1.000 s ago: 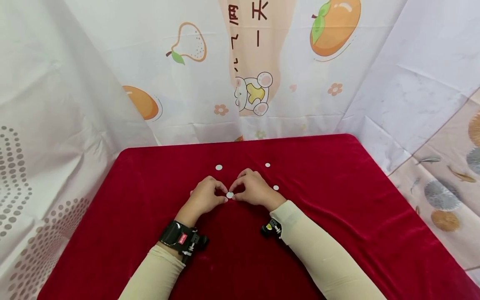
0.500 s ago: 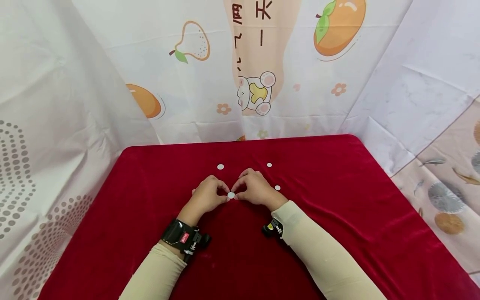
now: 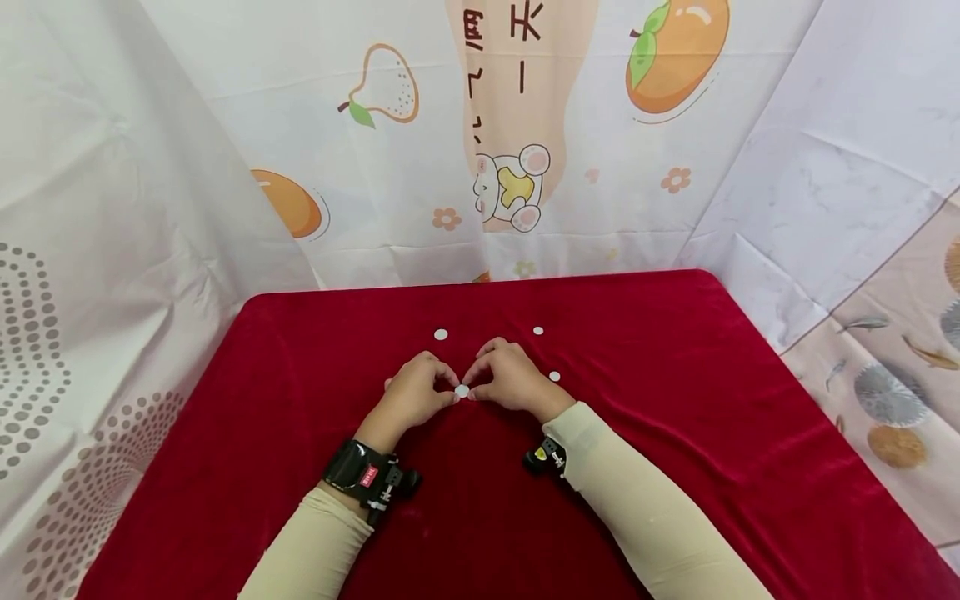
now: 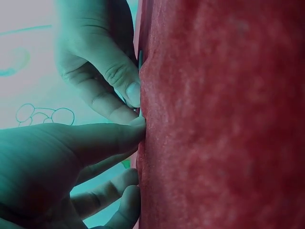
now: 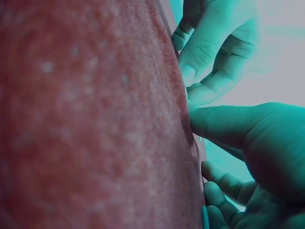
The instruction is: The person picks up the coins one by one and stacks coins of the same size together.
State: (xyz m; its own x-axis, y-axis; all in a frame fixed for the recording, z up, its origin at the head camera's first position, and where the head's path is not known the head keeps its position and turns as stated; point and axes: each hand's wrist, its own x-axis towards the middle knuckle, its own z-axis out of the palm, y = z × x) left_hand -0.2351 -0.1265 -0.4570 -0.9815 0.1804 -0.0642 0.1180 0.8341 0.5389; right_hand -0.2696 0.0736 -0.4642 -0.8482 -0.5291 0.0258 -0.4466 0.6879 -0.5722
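Observation:
Near the middle of the red cloth lies a small white disc [image 3: 462,391], flat on the surface. My left hand [image 3: 413,389] reaches it from the left, pinching its edge with thumb and index finger. From the opposite side my right hand [image 3: 513,380] pinches it the same way, and the fingertips of both hands nearly meet. In the left wrist view the left thumb [image 4: 105,137] presses low against the cloth, where the disc shows only as a thin edge. The right thumb [image 5: 224,123] in the right wrist view hides most of the disc.
A white disc [image 3: 441,334] lies behind the hands, another disc [image 3: 538,331] farther right, and a third disc [image 3: 554,377] beside the right wrist. The red cloth [image 3: 660,350] has wrinkles on the right. A printed white curtain [image 3: 300,100] stands behind the table.
Both hands keep their pinch on the disc with almost no movement. The whole head view has shifted slightly.

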